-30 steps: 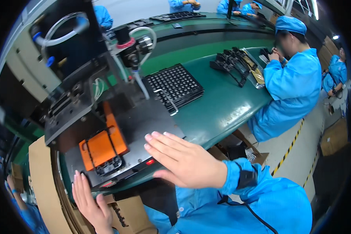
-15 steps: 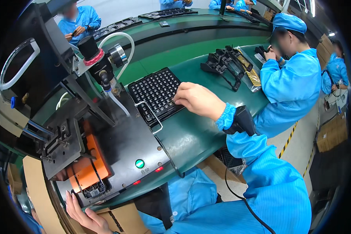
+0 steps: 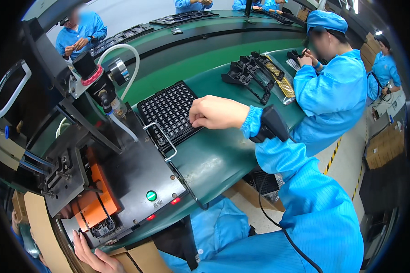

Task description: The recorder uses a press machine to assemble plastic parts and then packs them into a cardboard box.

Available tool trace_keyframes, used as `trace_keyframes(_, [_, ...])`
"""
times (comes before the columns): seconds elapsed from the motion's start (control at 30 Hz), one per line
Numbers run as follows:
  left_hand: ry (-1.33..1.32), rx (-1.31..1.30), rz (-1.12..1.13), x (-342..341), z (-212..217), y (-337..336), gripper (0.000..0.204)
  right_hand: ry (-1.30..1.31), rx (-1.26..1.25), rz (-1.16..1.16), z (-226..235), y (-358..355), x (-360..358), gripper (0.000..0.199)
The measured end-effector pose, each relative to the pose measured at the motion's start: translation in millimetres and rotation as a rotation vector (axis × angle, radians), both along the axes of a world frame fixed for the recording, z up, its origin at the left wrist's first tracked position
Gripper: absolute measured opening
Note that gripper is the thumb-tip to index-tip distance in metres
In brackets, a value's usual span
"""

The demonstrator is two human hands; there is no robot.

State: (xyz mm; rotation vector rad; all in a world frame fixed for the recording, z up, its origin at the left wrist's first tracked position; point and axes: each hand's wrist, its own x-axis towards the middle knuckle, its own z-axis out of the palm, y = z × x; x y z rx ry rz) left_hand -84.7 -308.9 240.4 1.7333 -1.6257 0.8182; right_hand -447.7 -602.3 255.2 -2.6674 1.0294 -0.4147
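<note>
My right hand [image 3: 214, 113] rests on the black tray [image 3: 171, 111] on the green desk [image 3: 223, 154], fingers curled together at its right edge. My left hand [image 3: 95, 257] lies spread beneath the machine [image 3: 100, 182].

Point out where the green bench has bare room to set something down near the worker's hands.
Bare green bench lies in front of the black grid tray, between the press fixture and the right hand, whose fingers rest on that tray. A narrower strip runs between tray and black parts pile. The fixture side is crowded; the left hand grips its front edge.
</note>
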Motion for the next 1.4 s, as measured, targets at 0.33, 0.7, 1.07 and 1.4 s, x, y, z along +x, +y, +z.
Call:
trace_keyframes(0.33, [0.097, 0.012, -0.002, 3.0, -5.3, 5.5, 0.045, -0.446, 0.145, -0.190, 0.2, -15.7, -31.5, 0.013])
trace_keyframes(0.7, [0.083, -0.068, -0.047, -3.1, -8.4, -6.9, 0.044, -0.497, 0.023, -0.654, -45.7, 70.3, -94.4, 0.011])
trace_keyframes(1.07, [0.027, -0.079, -0.006, 0.1, -13.7, -7.8, 0.044, -0.915, 0.412, -0.603, -26.5, 68.7, -119.3, 0.014])
trace_keyframes(1.4, [0.022, -0.069, -0.011, 2.0, -14.4, -7.7, 0.042, -0.798, 0.495, -0.601, -11.9, 21.0, -128.7, 0.016])
